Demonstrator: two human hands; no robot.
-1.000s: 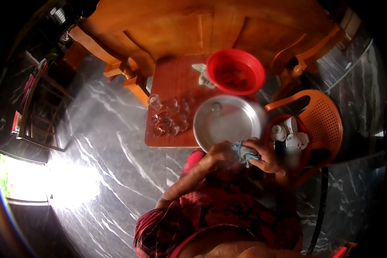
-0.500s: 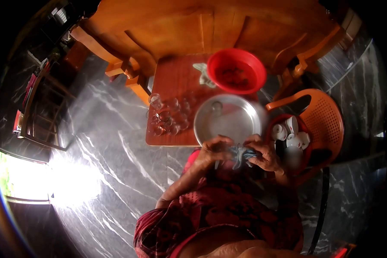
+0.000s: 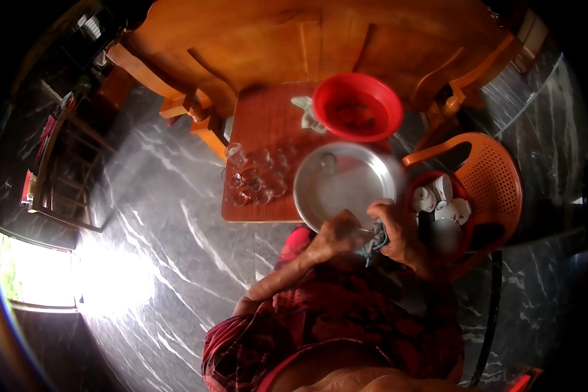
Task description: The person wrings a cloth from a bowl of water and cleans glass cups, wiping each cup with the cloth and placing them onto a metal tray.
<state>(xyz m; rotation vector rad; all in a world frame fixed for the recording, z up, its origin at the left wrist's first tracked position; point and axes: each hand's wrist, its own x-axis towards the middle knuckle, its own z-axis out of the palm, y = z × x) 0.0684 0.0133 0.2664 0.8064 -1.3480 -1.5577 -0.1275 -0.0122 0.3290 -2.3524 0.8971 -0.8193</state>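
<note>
Close to my body, in front of the metal basin, both hands work together. My left hand (image 3: 338, 236) is closed around what looks like a clear drinking glass, mostly hidden by the fingers. A crumpled blue-grey cloth (image 3: 374, 244) is gripped by my right hand (image 3: 400, 240), its thumb raised and its fingers pressing the cloth against the glass. Just beyond them, the wide silver metal basin (image 3: 343, 186) overhangs the table's front edge, with one small clear glass (image 3: 328, 163) inside it.
Several clear glasses (image 3: 249, 176) stand on the left of the red-brown table (image 3: 268, 108). Behind the metal basin are a red basin (image 3: 393, 98) of water with items in it and a pale cloth (image 3: 308, 115). An orange chair (image 3: 496, 176) holds a red tub with white cups (image 3: 445, 210).
My left hand has shifted right and turned, closing in on the right hand. The cloth has moved slightly right and is now bunched under my right fingers.
</note>
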